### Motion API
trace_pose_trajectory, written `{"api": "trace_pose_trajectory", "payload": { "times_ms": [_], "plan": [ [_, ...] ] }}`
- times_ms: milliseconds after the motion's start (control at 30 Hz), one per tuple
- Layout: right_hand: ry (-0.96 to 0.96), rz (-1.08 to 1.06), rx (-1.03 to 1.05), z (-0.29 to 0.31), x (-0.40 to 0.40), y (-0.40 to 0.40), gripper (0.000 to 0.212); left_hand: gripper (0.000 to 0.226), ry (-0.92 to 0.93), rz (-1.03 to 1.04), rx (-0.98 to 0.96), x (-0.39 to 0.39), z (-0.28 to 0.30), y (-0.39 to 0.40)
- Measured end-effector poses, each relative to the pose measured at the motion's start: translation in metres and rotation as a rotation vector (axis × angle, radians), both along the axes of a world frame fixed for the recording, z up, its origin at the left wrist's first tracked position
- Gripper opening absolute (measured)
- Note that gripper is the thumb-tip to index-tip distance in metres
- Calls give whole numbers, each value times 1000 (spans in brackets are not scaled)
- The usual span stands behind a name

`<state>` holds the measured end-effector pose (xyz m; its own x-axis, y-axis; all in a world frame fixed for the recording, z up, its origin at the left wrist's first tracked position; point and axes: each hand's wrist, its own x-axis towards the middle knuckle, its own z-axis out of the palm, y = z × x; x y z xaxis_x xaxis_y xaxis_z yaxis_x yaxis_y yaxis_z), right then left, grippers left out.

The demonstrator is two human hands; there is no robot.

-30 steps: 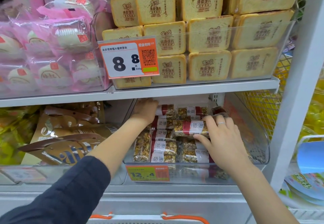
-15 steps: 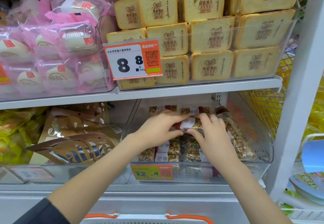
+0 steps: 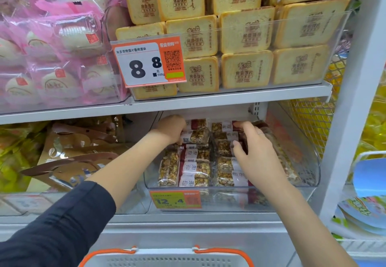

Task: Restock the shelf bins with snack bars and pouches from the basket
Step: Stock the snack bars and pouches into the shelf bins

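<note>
Head view, both hands [image 3: 213, 139] on snack bars [image 3: 195, 165] inside bin [image 3: 229, 191]

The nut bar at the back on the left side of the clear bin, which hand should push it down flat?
Probably the left hand. It already grips that nut bar at the back left of the clear bin. The right hand is busy with bars on the bin's right side.

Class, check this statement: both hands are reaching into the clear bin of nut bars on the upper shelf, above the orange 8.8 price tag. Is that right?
Not quite. The head view shows the left hand and right hand in the nut bar bin on the lower shelf, below the 8.8 price tag.
</note>
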<state>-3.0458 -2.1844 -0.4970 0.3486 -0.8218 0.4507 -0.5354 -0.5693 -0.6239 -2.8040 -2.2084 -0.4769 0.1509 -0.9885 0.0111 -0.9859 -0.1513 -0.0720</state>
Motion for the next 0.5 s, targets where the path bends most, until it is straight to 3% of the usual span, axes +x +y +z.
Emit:
{"api": "trace_pose_trajectory", "payload": {
  "times_ms": [67,133,300,400,500],
  "plan": [
    [3,19,10,1,0,1,33,38,26,12,27,1,6,7],
    [6,24,8,0,-1,1,34,59,23,-14,79,-2,14,22],
    [24,34,25,0,-1,3,39,79,-203,-305,364,-12,16,75],
    [51,68,27,1,-2,8,42,69,-222,-358,409,-10,16,78],
    [60,114,31,-2,-4,11,41,49,-24,-371,271,-10,25,77]
  ]
}}
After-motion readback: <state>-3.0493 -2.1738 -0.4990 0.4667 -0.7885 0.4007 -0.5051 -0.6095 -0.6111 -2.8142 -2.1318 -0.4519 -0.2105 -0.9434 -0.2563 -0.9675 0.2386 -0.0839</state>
